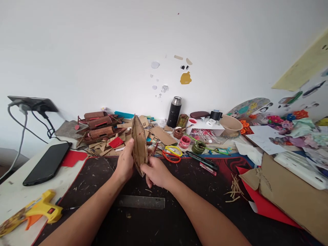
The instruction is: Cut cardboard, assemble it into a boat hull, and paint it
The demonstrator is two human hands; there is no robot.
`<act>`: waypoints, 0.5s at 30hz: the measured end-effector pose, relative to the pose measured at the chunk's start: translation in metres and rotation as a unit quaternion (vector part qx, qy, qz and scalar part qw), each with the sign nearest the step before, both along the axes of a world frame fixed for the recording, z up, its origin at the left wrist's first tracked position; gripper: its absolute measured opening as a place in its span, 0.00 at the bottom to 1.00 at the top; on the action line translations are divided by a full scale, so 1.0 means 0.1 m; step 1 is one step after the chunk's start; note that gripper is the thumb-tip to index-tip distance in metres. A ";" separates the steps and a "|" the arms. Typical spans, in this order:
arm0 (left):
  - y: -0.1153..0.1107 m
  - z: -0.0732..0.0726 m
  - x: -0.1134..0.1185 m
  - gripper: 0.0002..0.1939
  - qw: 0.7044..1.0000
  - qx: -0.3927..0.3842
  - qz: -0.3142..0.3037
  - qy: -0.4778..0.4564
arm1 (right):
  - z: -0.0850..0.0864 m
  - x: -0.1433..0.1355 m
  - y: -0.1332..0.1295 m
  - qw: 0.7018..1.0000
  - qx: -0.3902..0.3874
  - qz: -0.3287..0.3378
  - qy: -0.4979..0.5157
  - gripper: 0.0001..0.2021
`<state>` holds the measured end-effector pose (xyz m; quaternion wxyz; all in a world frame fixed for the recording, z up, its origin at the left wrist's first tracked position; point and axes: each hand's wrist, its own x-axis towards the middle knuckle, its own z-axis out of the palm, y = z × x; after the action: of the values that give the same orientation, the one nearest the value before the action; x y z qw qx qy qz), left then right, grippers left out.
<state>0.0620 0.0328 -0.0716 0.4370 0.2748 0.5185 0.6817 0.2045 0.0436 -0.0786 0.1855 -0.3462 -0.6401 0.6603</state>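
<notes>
A small boat-shaped cardboard hull (139, 145), pointed at both ends with low side walls, is held upright above the dark mat, its hollow side towards me. My left hand (125, 160) grips its left edge, thumb along the side. At its lower right edge, my right hand (156, 171) is closed on the cardboard, thumb near the lower tip. Most fingers of the left hand are hidden behind the hull. Beneath the hands a clear ruler (142, 202) lies flat on the mat (123, 222).
Brown model boats (99, 126) and cardboard scraps (162, 135) crowd the back. Scissors (172, 154), a cutter (202, 160), paint jars (185, 142) and a black flask (174, 112) stand or lie beyond the hands. Left are a phone (48, 164) and a yellow glue gun (42, 208); right, a cardboard sheet (289, 194).
</notes>
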 end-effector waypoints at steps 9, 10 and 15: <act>-0.02 0.14 0.05 0.28 0.990 -0.028 -0.065 -0.122 | 0.01 -0.03 -0.02 0.999 -0.030 0.007 -0.011 0.07; -0.02 0.13 0.05 0.28 0.990 -0.030 -0.068 -0.120 | 0.01 -0.03 -0.02 0.999 -0.033 0.010 -0.010 0.08; -0.02 0.12 0.03 0.30 0.990 -0.040 -0.056 -0.125 | 0.02 -0.02 0.00 0.998 -0.053 0.019 0.000 0.07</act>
<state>0.0647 0.0311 -0.0600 0.5467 0.1983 0.4700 0.6640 0.2028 0.0431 -0.0765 0.1544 -0.3436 -0.6103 0.6969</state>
